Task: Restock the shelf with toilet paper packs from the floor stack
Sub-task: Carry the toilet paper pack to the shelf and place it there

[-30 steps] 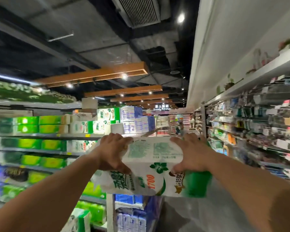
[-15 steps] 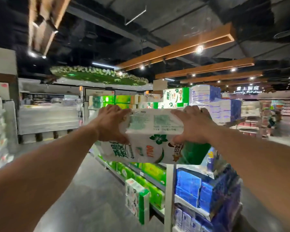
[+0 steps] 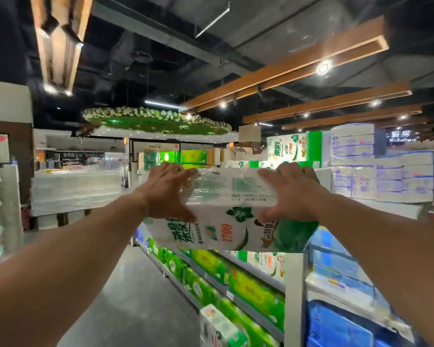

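I hold a white and green toilet paper pack (image 3: 229, 216) raised in front of me at about head height, over the shelf unit's top. My left hand (image 3: 167, 192) grips its left end and my right hand (image 3: 290, 194) grips its right end, fingers curled over the top edge. More packs of the same brand (image 3: 293, 147) stand on the top of the shelf unit behind it. Another such pack (image 3: 217, 326) stands low by the aisle floor, at the bottom edge of the view.
The shelf unit (image 3: 292, 284) runs away from me on the right, with green packs (image 3: 256, 286) on its lower shelves and blue packs (image 3: 341, 321) on the end. White and blue tissue boxes (image 3: 376, 171) are stacked on top at right. A grey aisle floor (image 3: 125, 296) lies to the left.
My view has swung left from the side aisle to the shelf end and tilted up a little. The pack stays between both hands and now sits nearer the top of the shelf.
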Available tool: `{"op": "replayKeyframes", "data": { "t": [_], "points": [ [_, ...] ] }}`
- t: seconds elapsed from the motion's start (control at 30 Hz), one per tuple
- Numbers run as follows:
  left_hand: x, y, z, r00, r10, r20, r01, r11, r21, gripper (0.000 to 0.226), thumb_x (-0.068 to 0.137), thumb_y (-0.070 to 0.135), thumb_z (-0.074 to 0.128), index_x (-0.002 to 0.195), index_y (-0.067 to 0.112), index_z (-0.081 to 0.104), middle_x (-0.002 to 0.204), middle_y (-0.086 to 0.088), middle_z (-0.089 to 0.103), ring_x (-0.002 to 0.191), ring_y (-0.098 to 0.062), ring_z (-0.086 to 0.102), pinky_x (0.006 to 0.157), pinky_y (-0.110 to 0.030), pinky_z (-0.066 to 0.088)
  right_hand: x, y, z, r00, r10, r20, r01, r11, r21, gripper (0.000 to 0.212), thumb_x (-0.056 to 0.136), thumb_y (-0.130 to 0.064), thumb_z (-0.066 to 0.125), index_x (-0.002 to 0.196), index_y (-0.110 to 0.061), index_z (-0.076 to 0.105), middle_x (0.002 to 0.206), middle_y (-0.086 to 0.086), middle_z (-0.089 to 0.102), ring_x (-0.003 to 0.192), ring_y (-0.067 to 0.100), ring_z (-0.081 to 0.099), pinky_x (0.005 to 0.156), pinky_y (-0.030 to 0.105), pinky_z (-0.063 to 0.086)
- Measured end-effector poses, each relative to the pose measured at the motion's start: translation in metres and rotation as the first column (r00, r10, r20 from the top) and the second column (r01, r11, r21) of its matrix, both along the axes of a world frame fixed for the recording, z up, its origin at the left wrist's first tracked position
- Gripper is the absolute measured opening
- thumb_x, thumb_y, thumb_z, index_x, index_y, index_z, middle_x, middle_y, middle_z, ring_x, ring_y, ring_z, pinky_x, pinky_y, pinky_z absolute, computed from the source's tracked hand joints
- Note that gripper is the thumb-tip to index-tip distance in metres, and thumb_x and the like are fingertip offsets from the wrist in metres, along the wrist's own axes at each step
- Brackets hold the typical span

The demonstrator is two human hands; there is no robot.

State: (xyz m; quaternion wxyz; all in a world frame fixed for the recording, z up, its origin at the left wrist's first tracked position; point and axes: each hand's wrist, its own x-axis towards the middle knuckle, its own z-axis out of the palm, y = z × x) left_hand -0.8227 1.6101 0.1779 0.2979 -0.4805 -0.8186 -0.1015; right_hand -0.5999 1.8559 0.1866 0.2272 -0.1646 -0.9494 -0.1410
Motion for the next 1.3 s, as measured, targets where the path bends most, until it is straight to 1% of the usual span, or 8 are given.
{"op": "replayKeyframes", "data": {
  "t": [0.23,0.33,0.53,0.8,0.93,1.07,1.2,1.3],
  "points": [
    [-0.169,0.098,-0.002,0.999,-0.035,-0.016,0.035,0.999,0.003,0.129,0.051,0.088,0.074,0.159,0.036,0.028,0.142,0.001,0.044,0.135,-0.024,0.032,0.115,-0.04,0.023,-0.166,0.096,-0.009,0.999,-0.02,-0.051,0.022,0.999,0.046,0.116,0.07,-0.086,0.064,0.159,-0.036,0.009,0.145,0.008,0.036,0.136,0.027,0.028,0.118,0.051,0.018],
    [-0.241,0.141,0.006,0.999,-0.041,-0.01,0.041,0.999,-0.035,0.139,0.043,0.101,0.056,0.161,0.034,0.025,0.144,-0.001,0.04,0.136,-0.023,0.029,0.114,-0.037,0.019,-0.244,0.14,0.004,0.999,-0.033,-0.016,0.034,0.997,0.076,0.114,0.069,-0.087,0.062,0.158,-0.037,0.01,0.143,0.009,0.038,0.135,0.028,0.03,0.119,0.054,0.018],
    [-0.396,0.205,0.034,0.996,-0.035,-0.078,0.034,0.999,-0.007,0.142,0.042,0.104,0.052,0.162,0.034,0.022,0.149,-0.006,0.036,0.135,-0.023,0.027,0.115,-0.037,0.016,-0.399,0.201,0.036,0.997,-0.076,-0.034,0.08,0.983,0.167,0.111,0.069,-0.087,0.061,0.154,-0.038,0.009,0.146,0.014,0.036,0.137,0.032,0.029,0.117,0.057,0.021],
    [-0.6,0.31,0.06,0.962,-0.164,-0.219,0.198,0.97,0.141,0.119,0.049,0.067,0.074,0.155,0.031,0.034,0.138,-0.008,0.042,0.128,-0.031,0.034,0.111,-0.044,0.024,-0.566,0.262,0.071,0.949,-0.268,-0.167,0.306,0.909,0.282,0.107,0.065,-0.083,0.069,0.148,-0.038,0.019,0.142,0.013,0.038,0.133,0.034,0.031,0.11,0.055,0.025],
    [-0.685,0.368,0.089,0.934,-0.242,-0.263,0.291,0.942,0.166,0.118,0.047,0.07,0.069,0.153,0.029,0.036,0.131,-0.007,0.043,0.124,-0.031,0.036,0.107,-0.045,0.027,-0.636,0.295,0.091,0.909,-0.357,-0.216,0.409,0.864,0.294,0.108,0.063,-0.085,0.068,0.147,-0.039,0.018,0.141,0.014,0.039,0.133,0.035,0.032,0.112,0.056,0.024],
    [-0.757,0.43,0.105,0.903,-0.297,-0.311,0.377,0.894,0.243,0.117,0.044,0.076,0.048,0.152,0.029,0.037,0.128,-0.006,0.043,0.12,-0.031,0.036,0.106,-0.05,0.03,-0.693,0.329,0.111,0.871,-0.403,-0.282,0.483,0.809,0.335,0.104,0.063,-0.085,0.069,0.144,-0.042,0.02,0.138,0.013,0.04,0.132,0.035,0.032,0.111,0.057,0.024],
    [-0.823,0.5,0.113,0.872,-0.348,-0.345,0.453,0.839,0.301,0.119,0.045,0.069,0.063,0.154,0.026,0.037,0.134,-0.011,0.043,0.124,-0.034,0.035,0.11,-0.051,0.027,-0.743,0.37,0.127,0.839,-0.441,-0.32,0.541,0.738,0.403,0.099,0.06,-0.085,0.066,0.139,-0.04,0.026,0.132,0.015,0.044,0.125,0.036,0.038,0.107,0.057,0.029],
    [-0.866,0.551,0.122,0.857,-0.367,-0.36,0.481,0.821,0.308,0.118,0.052,0.06,0.084,0.154,0.027,0.035,0.138,-0.012,0.039,0.128,-0.032,0.031,0.113,-0.051,0.022,-0.779,0.406,0.135,0.827,-0.442,-0.347,0.557,0.722,0.41,0.099,0.054,-0.089,0.05,0.138,-0.041,0.029,0.13,0.015,0.045,0.123,0.036,0.038,0.107,0.058,0.029]
  ]
}}
